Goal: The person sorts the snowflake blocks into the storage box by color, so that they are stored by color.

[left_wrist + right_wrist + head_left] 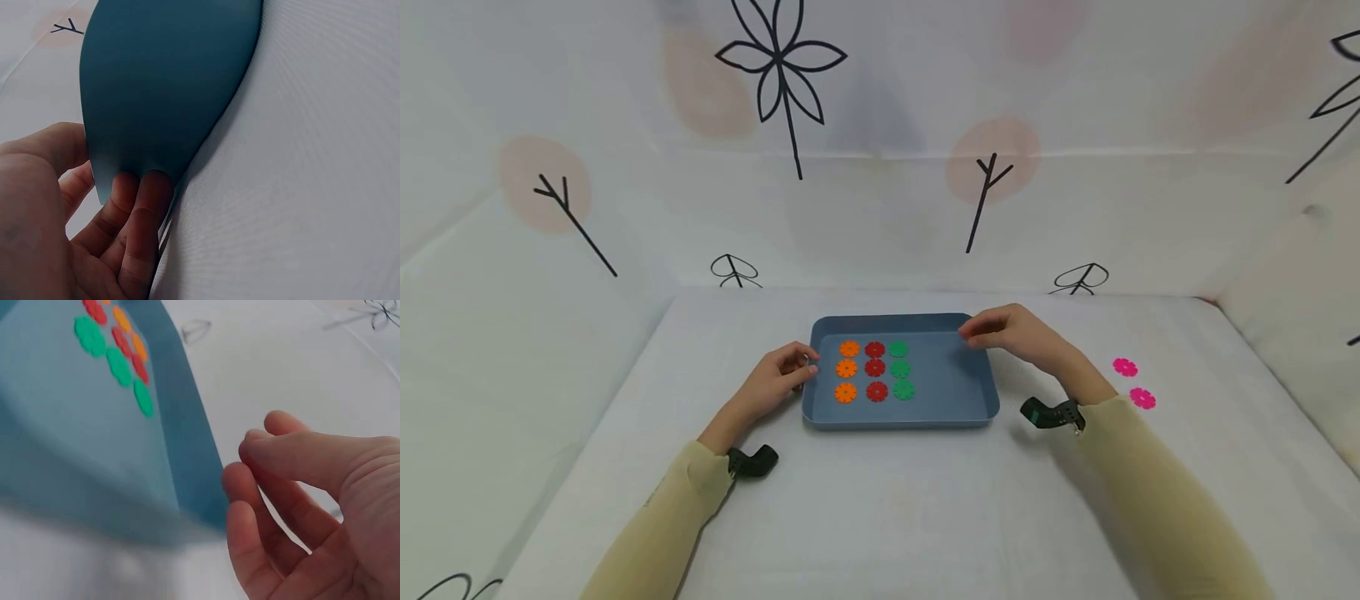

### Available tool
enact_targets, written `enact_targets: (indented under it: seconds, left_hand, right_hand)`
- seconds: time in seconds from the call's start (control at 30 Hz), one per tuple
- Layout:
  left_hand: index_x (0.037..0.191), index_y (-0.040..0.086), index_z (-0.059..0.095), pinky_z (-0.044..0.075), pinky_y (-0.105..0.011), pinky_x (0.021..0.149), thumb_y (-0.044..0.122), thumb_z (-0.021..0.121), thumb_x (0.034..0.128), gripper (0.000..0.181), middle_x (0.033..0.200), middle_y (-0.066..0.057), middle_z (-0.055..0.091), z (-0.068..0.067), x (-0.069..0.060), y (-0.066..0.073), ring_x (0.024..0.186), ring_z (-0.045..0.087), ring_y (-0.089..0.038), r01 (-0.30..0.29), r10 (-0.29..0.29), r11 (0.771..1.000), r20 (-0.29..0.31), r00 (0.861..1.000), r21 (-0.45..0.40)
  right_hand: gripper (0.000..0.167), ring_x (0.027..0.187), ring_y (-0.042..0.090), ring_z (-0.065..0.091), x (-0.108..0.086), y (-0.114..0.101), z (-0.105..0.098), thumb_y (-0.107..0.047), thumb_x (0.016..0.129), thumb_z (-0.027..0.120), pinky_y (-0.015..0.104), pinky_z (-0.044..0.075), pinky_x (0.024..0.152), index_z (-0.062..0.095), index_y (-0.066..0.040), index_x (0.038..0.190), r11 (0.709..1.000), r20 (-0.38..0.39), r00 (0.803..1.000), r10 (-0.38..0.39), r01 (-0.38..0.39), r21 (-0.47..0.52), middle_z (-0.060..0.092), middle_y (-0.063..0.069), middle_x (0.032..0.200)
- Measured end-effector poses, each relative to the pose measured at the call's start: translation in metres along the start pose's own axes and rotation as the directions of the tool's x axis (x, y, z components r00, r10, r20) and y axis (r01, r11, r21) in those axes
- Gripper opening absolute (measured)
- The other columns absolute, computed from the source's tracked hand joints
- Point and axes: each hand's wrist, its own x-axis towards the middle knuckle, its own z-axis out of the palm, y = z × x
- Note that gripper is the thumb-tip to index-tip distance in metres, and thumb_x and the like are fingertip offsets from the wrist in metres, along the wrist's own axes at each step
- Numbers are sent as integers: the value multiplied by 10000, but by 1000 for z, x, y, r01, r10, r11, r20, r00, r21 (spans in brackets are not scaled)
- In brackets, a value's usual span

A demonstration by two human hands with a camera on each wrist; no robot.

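Note:
A blue-grey tray (951, 379) (162, 81) (81, 419) holds three columns of notched discs: orange (841, 392), red (872, 392) and green (899, 390), three in each. My left hand (771, 383) (119, 231) grips the tray's left side, its fingertips against the outer wall. Over the tray's back right corner is my right hand (1022, 337) (300, 506), its fingers loosely bent and the thumb close to the index finger. No object shows between them. In the right wrist view, several discs lie beyond the tray's bare area.
Two pink discs, one farther back (1125, 367) and one nearer (1142, 398), lie on the white cloth (880, 508) to the right of the tray, close to my right forearm. Patterned fabric (880, 217) rises behind and at both sides.

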Motion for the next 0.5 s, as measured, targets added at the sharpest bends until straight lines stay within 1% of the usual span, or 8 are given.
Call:
enact_targets:
  seconds: [0.13,0.2,0.3,0.37,0.43,0.5]
  left_hand:
    - [1194,-54,603,423,-257,587,108,618,995,257,858,-137,555,1,1,0,738,531,-405,-1,1,1000,2,1000,-6]
    - [1193,-53,603,421,-256,583,106,617,995,254,856,-136,554,1,1,-1,735,529,-402,-2,2,1000,2,1000,-7]
    - [1193,-49,604,421,-254,580,104,618,994,251,863,-136,554,2,1,-1,734,527,-404,-4,4,1000,1,1000,-5]
    - [1195,-48,604,421,-253,580,105,617,995,253,866,-138,555,2,1,0,735,526,-405,-5,5,1000,3,1000,-5]
    - [1197,-45,605,424,-254,581,112,618,996,255,872,-139,557,1,0,0,736,529,-401,-5,5,1000,4,1000,-2]
    - [1196,-42,608,427,-257,583,116,620,995,256,872,-141,560,0,0,0,734,534,-392,-5,5,1000,1,1000,2]
  right_hand:
    - [367,1071,203,621,-19,12,-25,-207,960,687,346,458,960,653,-2,1262,996,-83,994,65,-69,-49,655,152,1238]
    - [401,1097,219,599,-31,19,-37,-247,965,680,384,441,979,634,-16,1290,991,-127,986,105,-114,-69,639,140,1265]
    - [456,1162,268,552,-51,31,-53,-299,978,658,467,408,1017,595,-20,1334,981,-177,972,156,-173,-86,604,165,1311]
    - [485,1203,301,506,-65,42,-63,-335,988,637,503,404,996,568,-33,1361,972,-201,960,194,-216,-92,575,184,1339]
    - [507,1227,327,474,-78,52,-72,-368,997,611,494,423,953,542,-50,1387,961,-220,949,227,-255,-107,549,194,1360]
    - [515,1232,335,461,-88,61,-79,-379,1003,593,427,456,916,523,-61,1402,952,-234,939,251,-284,-117,528,196,1374]
